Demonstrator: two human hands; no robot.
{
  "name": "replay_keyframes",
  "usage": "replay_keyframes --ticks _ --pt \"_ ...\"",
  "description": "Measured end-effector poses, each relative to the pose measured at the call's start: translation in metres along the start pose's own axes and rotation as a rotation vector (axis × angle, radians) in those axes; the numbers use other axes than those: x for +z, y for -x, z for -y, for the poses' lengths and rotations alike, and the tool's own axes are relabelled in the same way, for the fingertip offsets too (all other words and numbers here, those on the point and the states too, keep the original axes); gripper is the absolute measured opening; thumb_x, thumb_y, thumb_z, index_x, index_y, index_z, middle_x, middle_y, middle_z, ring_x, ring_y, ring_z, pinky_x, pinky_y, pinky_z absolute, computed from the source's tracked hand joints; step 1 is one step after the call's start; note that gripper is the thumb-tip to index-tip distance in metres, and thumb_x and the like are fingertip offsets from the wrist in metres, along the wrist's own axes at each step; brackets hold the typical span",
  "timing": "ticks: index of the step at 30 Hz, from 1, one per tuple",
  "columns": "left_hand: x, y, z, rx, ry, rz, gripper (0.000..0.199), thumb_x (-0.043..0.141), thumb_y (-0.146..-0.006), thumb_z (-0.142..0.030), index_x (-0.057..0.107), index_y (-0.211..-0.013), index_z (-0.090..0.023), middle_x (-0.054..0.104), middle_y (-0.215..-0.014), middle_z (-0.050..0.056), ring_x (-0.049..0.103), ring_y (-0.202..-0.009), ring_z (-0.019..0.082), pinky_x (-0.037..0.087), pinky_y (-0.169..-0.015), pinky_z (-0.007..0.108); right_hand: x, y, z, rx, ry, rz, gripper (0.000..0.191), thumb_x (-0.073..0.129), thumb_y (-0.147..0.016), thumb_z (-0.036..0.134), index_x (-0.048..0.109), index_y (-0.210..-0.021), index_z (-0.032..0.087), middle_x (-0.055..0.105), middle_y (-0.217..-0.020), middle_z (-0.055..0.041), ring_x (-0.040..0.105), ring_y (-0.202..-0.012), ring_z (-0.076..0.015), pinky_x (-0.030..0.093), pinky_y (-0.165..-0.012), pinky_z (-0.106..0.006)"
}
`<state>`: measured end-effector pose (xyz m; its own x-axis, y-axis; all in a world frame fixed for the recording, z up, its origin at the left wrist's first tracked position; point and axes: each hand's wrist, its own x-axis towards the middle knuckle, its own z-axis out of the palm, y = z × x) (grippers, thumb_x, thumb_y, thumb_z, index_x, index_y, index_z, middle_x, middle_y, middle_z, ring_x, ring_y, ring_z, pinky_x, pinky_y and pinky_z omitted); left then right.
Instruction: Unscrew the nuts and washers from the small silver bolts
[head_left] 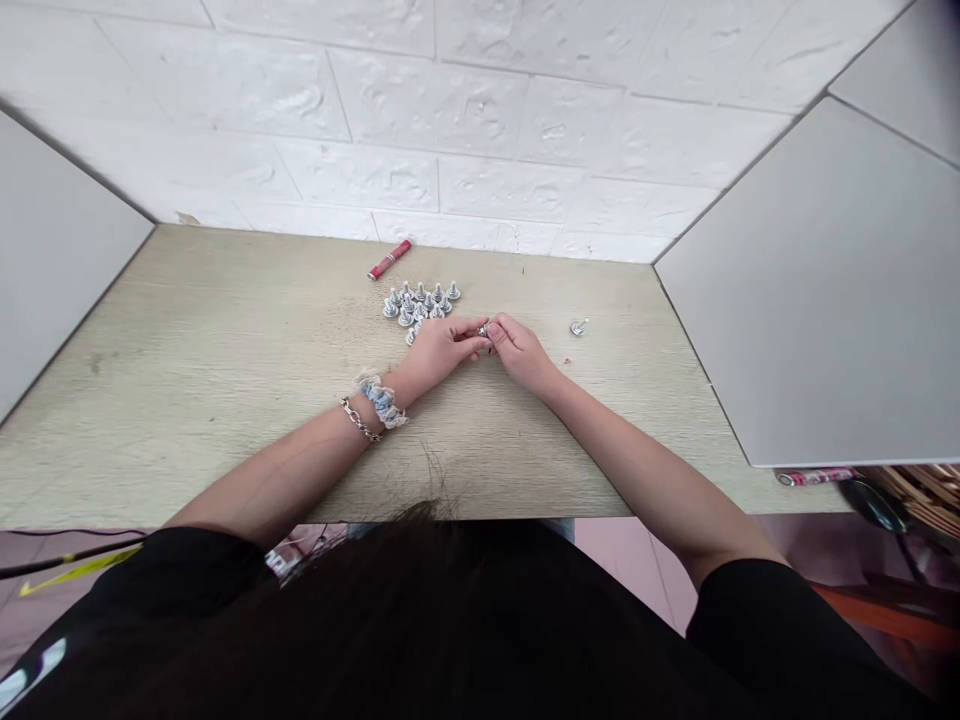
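Over the middle of the wooden table, my left hand [441, 348] and my right hand [520, 354] meet at the fingertips. Both are closed in a pinch on a small silver bolt [483, 332], most of which the fingers cover. Just behind my left hand stands a cluster of several silver bolts [421, 303] with wide washers, shanks pointing up; my hand hides part of it. A single bolt [578, 328] lies tilted on the table to the right of my right hand.
A red tube-like stick [390, 260] lies behind the cluster near the white brick-patterned wall [495, 110]. Pale panels [817, 290] bound the table [247, 330] on both sides. At the right front edge are another red tube [816, 477] and a wicker basket [926, 495].
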<state>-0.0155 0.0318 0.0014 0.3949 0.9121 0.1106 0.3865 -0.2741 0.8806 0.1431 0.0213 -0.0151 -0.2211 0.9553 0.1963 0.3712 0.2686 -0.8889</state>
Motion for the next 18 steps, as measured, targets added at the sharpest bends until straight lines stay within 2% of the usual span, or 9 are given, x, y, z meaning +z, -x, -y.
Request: replay_keyframes --ticks 8,14,18 --pt "-0.0027 -0.0049 0.0025 -0.079 0.313 0.102 0.036 0.065 -0.07 -0.038 0.071 -0.096 -0.013 0.066 -0.069 0.001 0.057 -0.065 0.011 0.046 -0.074 0.026 0.0008 0.0022 0.0032 -0.089 0.099 -0.041 0.026 0.036 -0.089 0.041 0.043 -0.074 0.021 0.052 -0.079 -0.0022 0.049 -0.077 -0.015 0.04 -0.073 -0.03" --pt "-0.0048 -0.007 0.0017 -0.063 0.315 0.103 0.037 0.06 -0.077 -0.041 0.07 -0.1 -0.014 0.063 -0.065 -0.001 0.056 -0.066 0.01 0.044 -0.072 0.024 0.0016 0.0011 0.0014 -0.074 0.06 -0.058 0.017 0.041 -0.087 0.034 0.049 -0.094 0.021 0.058 -0.092 -0.0044 0.053 -0.08 -0.0157 0.043 -0.077 -0.032" --pt "-0.0022 -0.0088 0.0031 -0.074 0.318 0.084 0.037 0.054 -0.08 -0.043 0.07 -0.097 -0.013 0.06 -0.063 0.0 0.053 -0.063 0.01 0.043 -0.066 0.023 0.0029 0.0011 0.0034 -0.059 0.057 -0.063 0.018 0.041 -0.085 0.028 0.049 -0.1 0.021 0.06 -0.094 -0.0038 0.055 -0.079 -0.015 0.043 -0.078 -0.031"
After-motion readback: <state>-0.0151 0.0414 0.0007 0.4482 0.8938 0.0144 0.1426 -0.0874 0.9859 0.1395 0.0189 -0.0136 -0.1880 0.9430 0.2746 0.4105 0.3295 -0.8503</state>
